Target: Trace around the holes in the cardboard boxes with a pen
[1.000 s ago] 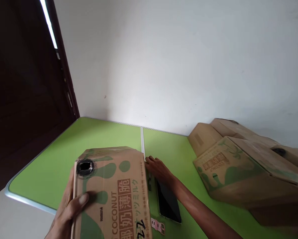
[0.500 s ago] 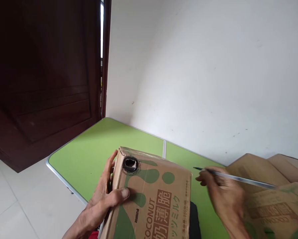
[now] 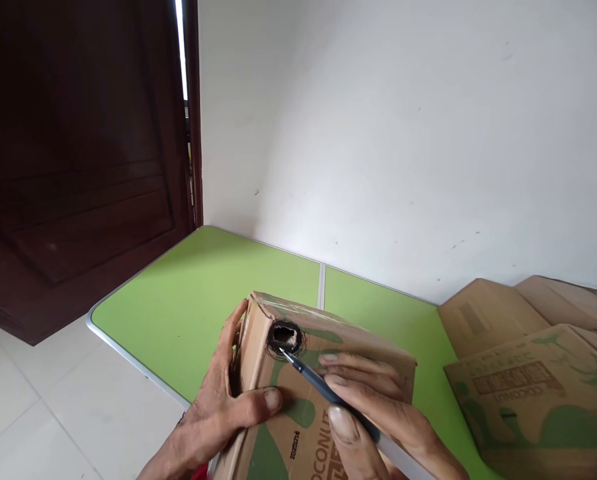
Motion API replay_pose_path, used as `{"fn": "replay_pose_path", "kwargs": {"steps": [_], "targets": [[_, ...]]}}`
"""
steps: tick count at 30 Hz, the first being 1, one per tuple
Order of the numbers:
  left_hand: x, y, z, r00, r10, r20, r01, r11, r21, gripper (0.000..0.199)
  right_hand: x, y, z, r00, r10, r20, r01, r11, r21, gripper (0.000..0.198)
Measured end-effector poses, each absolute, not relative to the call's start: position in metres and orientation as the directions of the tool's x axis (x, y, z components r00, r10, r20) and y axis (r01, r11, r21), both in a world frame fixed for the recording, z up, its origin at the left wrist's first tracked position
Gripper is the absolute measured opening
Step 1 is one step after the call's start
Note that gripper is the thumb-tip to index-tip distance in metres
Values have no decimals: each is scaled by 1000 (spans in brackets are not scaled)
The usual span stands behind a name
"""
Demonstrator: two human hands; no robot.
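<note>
A brown cardboard box [image 3: 298, 407] printed with green shapes and the word COCONUT lies on the green table [image 3: 178, 300]. My left hand [image 3: 223, 413] grips its left edge, thumb on the top face. My right hand [image 3: 373, 413] rests on the box and holds a dark pen [image 3: 323, 390]. The pen's tip touches a ragged round hole [image 3: 285, 337] ringed in black near the box's upper left corner.
More cardboard boxes [image 3: 533, 373] are stacked at the right of the table against the white wall. A dark wooden door [image 3: 78, 153] stands at the left, with white floor tiles [image 3: 53, 413] below the table's rounded corner.
My right hand picked a pen up from the table, swung it left and brought its tip to the hole. The left hand kept its hold on the box. The view shifted left.
</note>
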State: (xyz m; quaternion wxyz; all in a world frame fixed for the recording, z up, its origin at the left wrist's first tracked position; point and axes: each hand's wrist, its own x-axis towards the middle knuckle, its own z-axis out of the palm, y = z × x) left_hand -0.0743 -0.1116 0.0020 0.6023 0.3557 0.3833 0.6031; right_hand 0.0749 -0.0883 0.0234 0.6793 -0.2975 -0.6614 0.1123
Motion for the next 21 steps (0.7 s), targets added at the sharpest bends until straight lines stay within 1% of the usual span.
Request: {"fn": "replay_pose_path", "kwargs": {"steps": [2,4,7,11,16,21], "targets": [[-76,-113,0,-24,998,-51,-452,35,891,127,79,-83,24,45,518,854,271,817,-509,24],[-77,-114,-2,-35,997,-63,-427,42,903,126,81,-79,23,49,481,875,308,826,-471,20],[-80,-114,-7,-34,999,-29,-393,13,920,124,80,-78,22,41,450,892,349,830,-435,17],[-82,-111,-14,-28,999,20,-384,-30,923,123,79,-78,23,6,439,899,362,837,-411,18],[-81,-109,-13,-35,999,26,-380,-37,924,125,81,-79,23,16,453,892,340,836,-431,18],[-76,-113,6,-32,998,-52,-414,34,910,130,87,-82,22,53,490,870,343,810,-476,17]]}}
